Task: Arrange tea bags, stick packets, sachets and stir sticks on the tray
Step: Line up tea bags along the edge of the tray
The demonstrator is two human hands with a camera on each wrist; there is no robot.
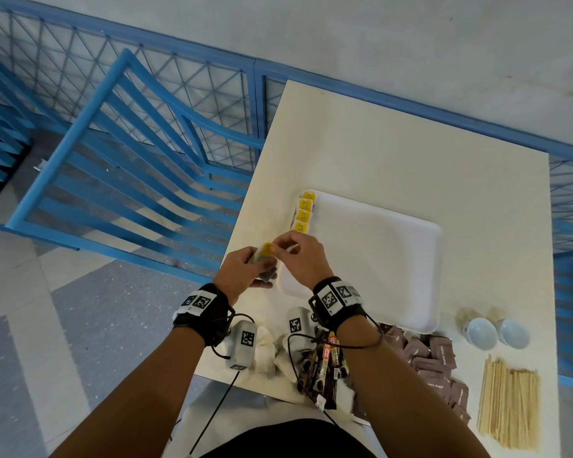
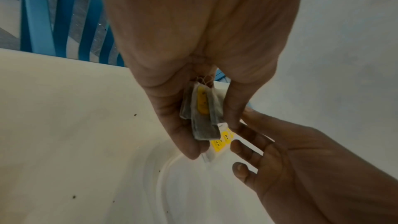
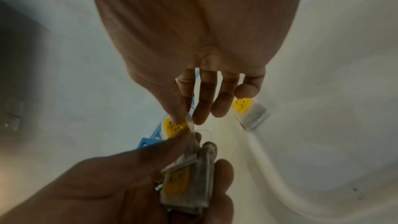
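Over the tray's (image 1: pixel 377 259) near-left corner, the left hand (image 1: pixel 242 271) grips limp, featherlight tea bags (image 2: pixel 201 113); the right hand (image 1: pixel 303 256) pinches one by its yellow tag (image 3: pixel 172 128), probably the safest hold.

tea bags (image 1: pixel 304 211): yellow-tagged, rowed on white tray (image 1: pixel 394 259) left edge

Bare forearms, no sleeves. Left hand (image 1: pixel 242 269) and right hand (image 1: pixel 303 259) each carry a black wrist strap (image 1: pixel 209 312) set with white square tags printed in black-and-white block patterns. Below each strap hangs a pale grey camera housing (image 1: pixel 244 347) bearing one more such tag. Thin black cables (image 1: pixel 219 404) loop from the straps and housings toward a black garment (image 1: pixel 288 439) at the torso.
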